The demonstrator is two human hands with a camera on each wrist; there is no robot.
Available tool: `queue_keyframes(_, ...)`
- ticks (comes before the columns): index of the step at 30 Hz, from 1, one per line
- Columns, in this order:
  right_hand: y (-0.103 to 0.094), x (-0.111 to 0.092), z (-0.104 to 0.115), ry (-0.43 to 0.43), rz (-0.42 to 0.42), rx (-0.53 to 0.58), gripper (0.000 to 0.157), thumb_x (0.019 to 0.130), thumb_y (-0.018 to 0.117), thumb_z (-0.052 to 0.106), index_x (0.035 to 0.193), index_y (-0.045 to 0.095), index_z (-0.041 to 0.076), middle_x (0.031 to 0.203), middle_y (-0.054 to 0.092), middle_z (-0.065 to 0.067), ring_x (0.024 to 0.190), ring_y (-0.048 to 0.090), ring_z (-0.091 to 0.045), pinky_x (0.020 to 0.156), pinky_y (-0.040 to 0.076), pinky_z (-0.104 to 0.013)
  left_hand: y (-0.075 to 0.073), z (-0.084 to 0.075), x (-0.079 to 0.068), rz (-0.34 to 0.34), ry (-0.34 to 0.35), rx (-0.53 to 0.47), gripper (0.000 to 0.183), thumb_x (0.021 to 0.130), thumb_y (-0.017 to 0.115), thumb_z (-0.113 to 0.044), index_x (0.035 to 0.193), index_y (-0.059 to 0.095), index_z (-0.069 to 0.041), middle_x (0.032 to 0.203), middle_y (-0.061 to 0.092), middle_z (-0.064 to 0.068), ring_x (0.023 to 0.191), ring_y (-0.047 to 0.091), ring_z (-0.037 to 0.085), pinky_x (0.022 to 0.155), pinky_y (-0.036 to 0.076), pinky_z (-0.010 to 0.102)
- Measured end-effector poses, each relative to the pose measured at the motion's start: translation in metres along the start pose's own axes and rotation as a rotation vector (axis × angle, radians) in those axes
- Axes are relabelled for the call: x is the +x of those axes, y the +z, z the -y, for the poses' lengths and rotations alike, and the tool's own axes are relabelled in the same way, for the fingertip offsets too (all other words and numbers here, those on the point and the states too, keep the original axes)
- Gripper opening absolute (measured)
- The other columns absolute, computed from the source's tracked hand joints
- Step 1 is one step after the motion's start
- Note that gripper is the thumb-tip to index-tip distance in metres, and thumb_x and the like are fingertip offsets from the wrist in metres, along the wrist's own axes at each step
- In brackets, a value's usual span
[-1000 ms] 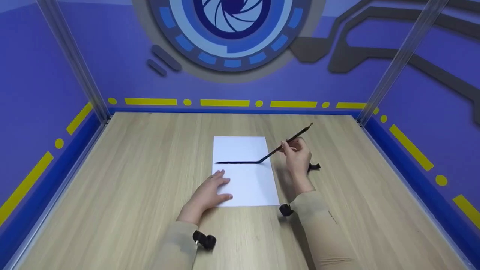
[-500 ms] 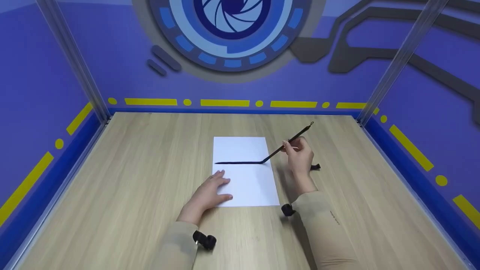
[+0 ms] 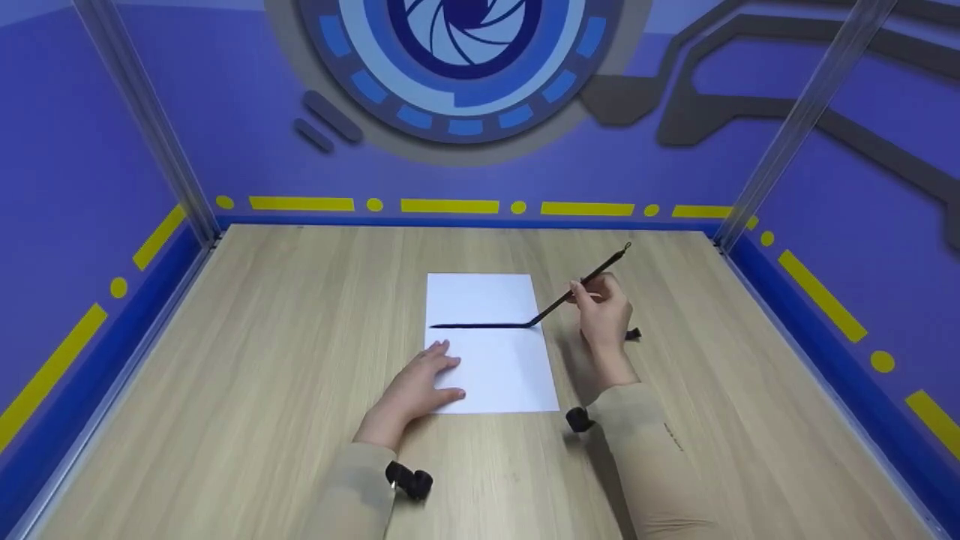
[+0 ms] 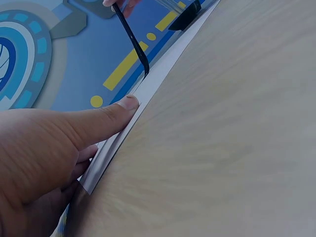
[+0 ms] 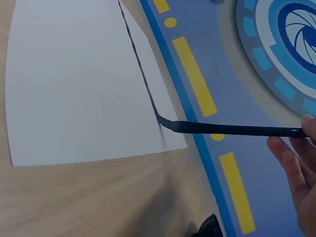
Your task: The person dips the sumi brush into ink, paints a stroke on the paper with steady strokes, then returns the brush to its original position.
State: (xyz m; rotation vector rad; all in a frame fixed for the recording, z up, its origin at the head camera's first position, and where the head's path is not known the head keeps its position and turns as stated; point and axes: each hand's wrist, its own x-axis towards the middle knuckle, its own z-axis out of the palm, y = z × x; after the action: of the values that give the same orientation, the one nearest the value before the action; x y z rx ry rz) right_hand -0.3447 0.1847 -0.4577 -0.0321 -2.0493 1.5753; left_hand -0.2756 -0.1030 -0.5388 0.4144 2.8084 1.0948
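Note:
A white sheet of paper (image 3: pixel 487 375) lies on the wooden table, with a thin black line (image 3: pixel 480 325) running across it from near its left edge. My right hand (image 3: pixel 606 313) pinches a dark brush (image 5: pixel 232 129) by its handle, tilted up to the right. The brush's bent black tip (image 5: pixel 167 123) meets the paper at the line's right end, close to the right edge. My left hand (image 3: pixel 416 382) rests on the paper's lower left side with fingers spread; in the left wrist view its thumb (image 4: pixel 106 120) lies along the sheet's edge.
A small black object (image 3: pixel 634 334) shows behind my right hand, partly hidden by it. Black wrist cameras (image 3: pixel 409 480) sit at both cuffs. Blue panels (image 3: pixel 480 176) with yellow marks wall in the wooden table (image 3: pixel 285 360) at the back and both sides.
My right hand and the brush have slid a little to the right, and the black line has grown longer toward the paper's right edge. The left hand has stayed in place.

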Motion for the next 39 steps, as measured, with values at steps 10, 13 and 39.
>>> queue_keyframes(10,-0.001,0.01,-0.02,-0.015,-0.024,-0.025,0.016,0.094,0.072,0.002,0.101,0.064,-0.011,0.094,0.073,-0.03,0.084,0.075,-0.048,0.062,0.054,-0.008,0.0,-0.001,0.001,0.001,0.004,0.0,0.058,0.092,0.078,-0.029,0.143,0.06,-0.006,0.168,0.035,0.012,0.159,0.026,0.032,0.129,0.028,0.052)
queue_keyframes(13,-0.002,0.014,-0.029,-0.03,-0.033,-0.02,0.016,0.093,0.074,0.004,0.099,0.065,-0.008,0.093,0.074,-0.028,0.08,0.076,-0.043,0.061,0.055,-0.009,0.001,-0.001,0.001,-0.001,-0.005,-0.004,0.058,0.092,0.078,-0.029,0.143,0.06,-0.007,0.168,0.035,0.011,0.159,0.026,0.031,0.129,0.028,0.052)
queue_keyframes(39,-0.035,0.024,0.005,-0.122,-0.114,0.077,0.018,0.091,0.076,0.002,0.1,0.067,-0.011,0.089,0.074,-0.028,0.067,0.075,-0.013,0.064,0.055,-0.012,0.002,0.001,0.0,0.0,-0.005,-0.01,0.059,0.092,0.078,-0.029,0.143,0.06,-0.007,0.168,0.035,0.012,0.159,0.026,0.033,0.129,0.026,0.052)
